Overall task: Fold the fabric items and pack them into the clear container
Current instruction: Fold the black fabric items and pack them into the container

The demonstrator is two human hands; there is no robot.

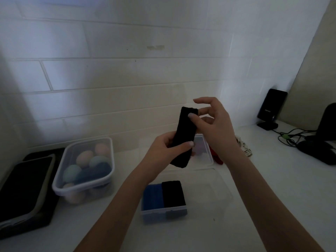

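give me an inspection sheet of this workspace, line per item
surface: white countertop, dimly lit
job's things: black fabric strip held in the air; clear container below, with a blue fabric and a black fabric folded side by side at its left end
clutter: lidded tub of pastel balls, dark tray, red item, clear lid, speaker
grippers: left hand grips the strip's lower part; right hand pinches its top
cables: tangle of cables at right, away from the container
surroundings: white tiled wall
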